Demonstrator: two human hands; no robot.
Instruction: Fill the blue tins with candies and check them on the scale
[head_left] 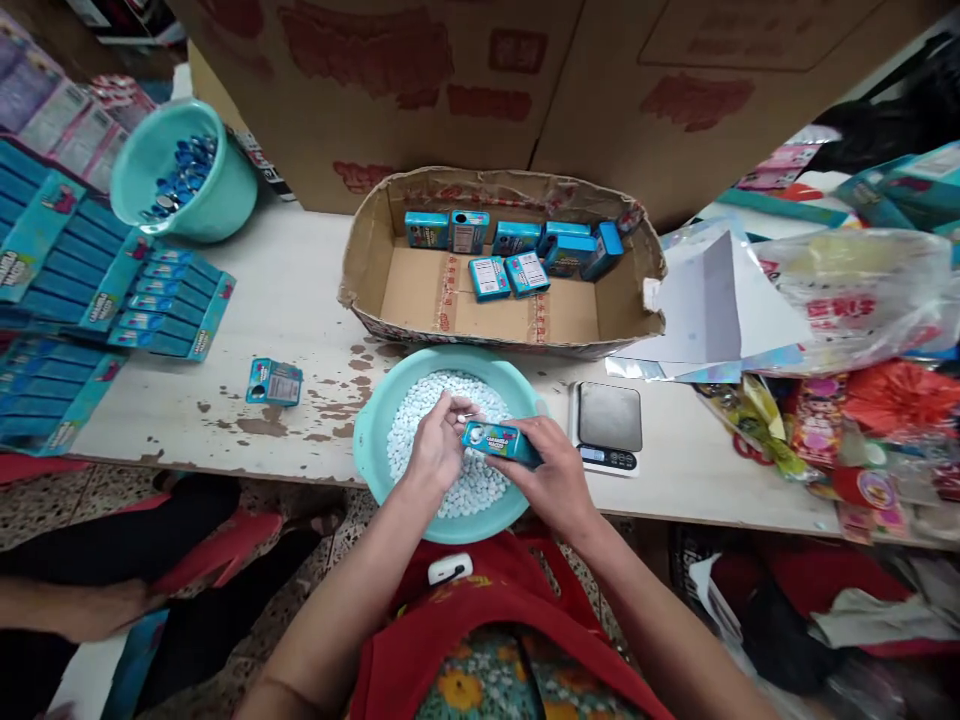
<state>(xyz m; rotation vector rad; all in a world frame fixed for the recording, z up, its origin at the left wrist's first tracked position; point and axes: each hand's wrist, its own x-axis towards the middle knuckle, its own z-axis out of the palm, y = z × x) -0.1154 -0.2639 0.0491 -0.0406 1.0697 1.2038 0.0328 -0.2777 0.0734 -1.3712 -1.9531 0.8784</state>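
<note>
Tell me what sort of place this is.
Likely a small hand-packing workshop for candy: a basin of white candy pieces, a cardboard tray with small blue boxes, and a digital scale on the worktable.

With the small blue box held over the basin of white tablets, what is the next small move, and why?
Probably tip the pinched tablets into the small blue cardboard box. The left hand holds white tablets at its fingertips right by the box's end, while the right hand grips the box over the teal plastic basin, so spills should fall back in.
</note>
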